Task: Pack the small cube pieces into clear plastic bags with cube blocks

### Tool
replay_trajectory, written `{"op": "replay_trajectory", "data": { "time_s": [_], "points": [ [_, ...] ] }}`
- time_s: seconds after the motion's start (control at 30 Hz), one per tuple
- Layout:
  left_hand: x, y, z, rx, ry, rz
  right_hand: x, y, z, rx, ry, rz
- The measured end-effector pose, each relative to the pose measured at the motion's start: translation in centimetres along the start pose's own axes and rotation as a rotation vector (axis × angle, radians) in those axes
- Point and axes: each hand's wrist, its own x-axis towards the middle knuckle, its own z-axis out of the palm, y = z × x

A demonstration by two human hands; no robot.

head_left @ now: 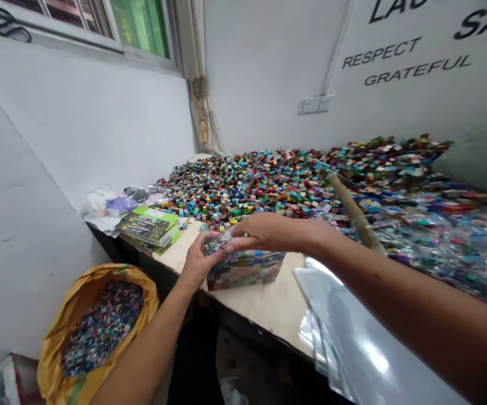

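Note:
My left hand (pixel 201 257) curls around the near left side of a clear plastic bag (pixel 215 246) of small multicoloured pieces. From the right, my right hand (pixel 254 232) grips the bag's top, and its fingers partly hide it. Just under both hands, a box with a colourful printed picture (pixel 243 273) lies near the table's front edge. Its upper side is partly covered by the bag and my hands, so I cannot tell whether the bag rests on it.
A heap of small coloured blocks (pixel 269 180) covers the back of the table. Green booklets (pixel 148 228) lie at left, a tube (pixel 353 211) and clear plastic sleeves (pixel 353 326) at right. A yellow sack (pixel 150 281) of small pieces stands on the floor.

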Motion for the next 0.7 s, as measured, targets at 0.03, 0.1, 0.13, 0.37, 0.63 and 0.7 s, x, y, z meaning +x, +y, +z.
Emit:
{"op": "replay_trajectory", "data": {
  "time_s": [0.03, 0.1, 0.13, 0.37, 0.63, 0.7],
  "points": [
    [0.0, -0.1, 0.0, 0.002, -0.002, 0.005, 0.1, 0.3, 0.3, 0.015, -0.027, -0.016],
    [0.0, -0.3, 0.0, -0.008, -0.012, 0.012, 0.5, 0.9, 1.1, 0.004, -0.053, -0.041],
    [0.1, -0.4, -0.1, -0.015, -0.014, 0.018, 0.7, 1.1, 1.4, -0.013, -0.055, -0.055],
    [0.3, -0.5, 0.0, -0.042, -0.047, 0.056, 1.5, 1.2, 2.3, -0.065, -0.065, -0.064],
    [0.7, -0.8, 0.1, -0.051, -0.007, 0.063, -0.5, 2.1, -0.5, 0.043, 0.067, 0.016],
    [0.7, -0.9, 0.1, -0.039, -0.003, 0.049, -1.8, 2.4, -1.5, -0.001, 0.137, 0.015]
  ]
}}
